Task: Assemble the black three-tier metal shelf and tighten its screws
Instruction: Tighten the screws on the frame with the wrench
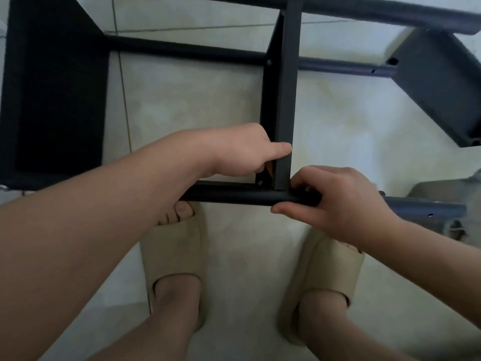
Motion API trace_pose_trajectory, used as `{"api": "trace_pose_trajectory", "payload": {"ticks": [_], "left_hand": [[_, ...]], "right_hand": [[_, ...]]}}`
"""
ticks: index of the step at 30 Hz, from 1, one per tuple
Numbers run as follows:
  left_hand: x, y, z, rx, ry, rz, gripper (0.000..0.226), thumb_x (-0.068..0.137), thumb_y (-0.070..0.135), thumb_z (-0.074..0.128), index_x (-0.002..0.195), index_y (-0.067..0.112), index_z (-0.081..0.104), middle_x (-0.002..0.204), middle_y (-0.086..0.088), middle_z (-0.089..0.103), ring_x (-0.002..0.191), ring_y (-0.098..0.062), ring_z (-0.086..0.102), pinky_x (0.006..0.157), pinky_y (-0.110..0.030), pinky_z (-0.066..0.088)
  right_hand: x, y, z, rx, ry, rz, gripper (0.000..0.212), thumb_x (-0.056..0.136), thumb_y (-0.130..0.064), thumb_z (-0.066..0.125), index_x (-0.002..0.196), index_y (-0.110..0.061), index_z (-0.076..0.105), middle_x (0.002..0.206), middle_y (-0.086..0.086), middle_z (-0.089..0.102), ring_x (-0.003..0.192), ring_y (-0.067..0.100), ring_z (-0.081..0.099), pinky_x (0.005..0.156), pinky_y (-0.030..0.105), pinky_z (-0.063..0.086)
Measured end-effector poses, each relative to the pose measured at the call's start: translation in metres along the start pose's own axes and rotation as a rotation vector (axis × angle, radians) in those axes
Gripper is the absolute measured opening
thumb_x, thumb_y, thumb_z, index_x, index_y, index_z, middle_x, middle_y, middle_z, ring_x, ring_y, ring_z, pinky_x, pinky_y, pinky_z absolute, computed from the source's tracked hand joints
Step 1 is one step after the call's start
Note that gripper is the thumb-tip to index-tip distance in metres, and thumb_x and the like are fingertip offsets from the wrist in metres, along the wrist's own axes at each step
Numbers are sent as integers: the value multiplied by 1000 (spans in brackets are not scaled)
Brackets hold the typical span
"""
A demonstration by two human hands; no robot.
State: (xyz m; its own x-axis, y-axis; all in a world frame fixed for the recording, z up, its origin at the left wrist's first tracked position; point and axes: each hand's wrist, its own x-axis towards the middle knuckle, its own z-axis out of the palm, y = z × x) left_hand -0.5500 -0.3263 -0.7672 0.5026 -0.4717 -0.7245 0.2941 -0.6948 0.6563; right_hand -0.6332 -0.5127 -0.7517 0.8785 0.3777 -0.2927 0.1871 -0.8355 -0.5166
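Beyond two beige slippers [174,251], the left hand [242,152] is clutching one black crossbar [286,87], the right hand [335,204] gripping one near tube [234,196].

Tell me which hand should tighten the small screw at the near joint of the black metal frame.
Left, probably. The left hand grips the flat black metal crossbar right above that small dark screw; the right hand grips the round black metal tube beyond the crossbar, steadying it.
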Motion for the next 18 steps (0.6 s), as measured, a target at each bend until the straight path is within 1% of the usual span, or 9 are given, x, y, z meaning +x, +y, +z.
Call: {"api": "trace_pose_trajectory", "payload": {"ticks": [3,5,6,7,9,11,12,15,18], "left_hand": [[-1,-1,2,-40,-53,-5,49,102,48,46,66,15,44,54,1,36,51,-18,28,50,-30,26],[1,-2,1,-65,-78,-4,47,101,48,47,70,13,52,51,5,36,48,-15,28,49,-27,26],[1,-3,-1,-91,-92,-11,48,101,48,47,75,9,59,50,6,36,46,-13,28,48,-26,27],[2,-5,-3,-132,-111,-28,49,101,47,47,81,6,66,49,7,36,46,-12,29,47,-24,27],[2,-11,-6,-259,-132,-73,42,100,39,50,90,7,75,53,5,43,49,-12,34,48,-23,30],[2,-19,-9,-394,-85,-117,26,94,20,53,93,9,76,63,0,54,55,-13,43,52,-24,35],[1,-23,-11,-439,-60,-136,25,91,9,50,97,8,75,69,-3,58,58,-13,47,52,-23,38],[-1,-34,-16,-523,-62,-163,46,83,-14,33,100,5,71,87,-11,62,66,-14,57,54,-19,48],[-3,-39,-20,-568,-99,-151,50,85,-22,30,102,5,69,94,-11,66,70,-12,64,59,-17,53]], "right_hand": [[-5,1,6,2,37,15,57,70,-69,64,91,-16,66,78,-12,57,65,20,60,57,30,44],[-5,4,9,-3,73,28,74,70,-74,64,118,-18,56,108,-8,59,90,22,65,67,34,51],[-4,7,9,-22,99,11,85,71,-75,65,132,-19,47,127,-3,53,109,25,61,77,39,54],[-1,11,9,-62,120,-31,96,73,-75,64,145,-17,38,144,3,44,126,30,52,91,43,52],[4,17,7,-177,102,-153,107,79,-73,60,157,-9,25,163,14,23,149,37,27,116,47,34],[9,18,8,-268,54,-268,100,90,-69,53,159,-4,20,168,17,12,156,35,11,123,53,22],[10,19,9,-293,41,-308,96,93,-66,49,159,-3,20,168,16,11,156,33,9,123,55,21],[12,20,12,-313,30,-358,90,98,-64,43,158,-1,21,168,15,13,156,31,9,125,54,19],[13,20,12,-302,19,-354,90,97,-62,45,158,0,22,168,16,14,156,31,9,124,55,20]]}}
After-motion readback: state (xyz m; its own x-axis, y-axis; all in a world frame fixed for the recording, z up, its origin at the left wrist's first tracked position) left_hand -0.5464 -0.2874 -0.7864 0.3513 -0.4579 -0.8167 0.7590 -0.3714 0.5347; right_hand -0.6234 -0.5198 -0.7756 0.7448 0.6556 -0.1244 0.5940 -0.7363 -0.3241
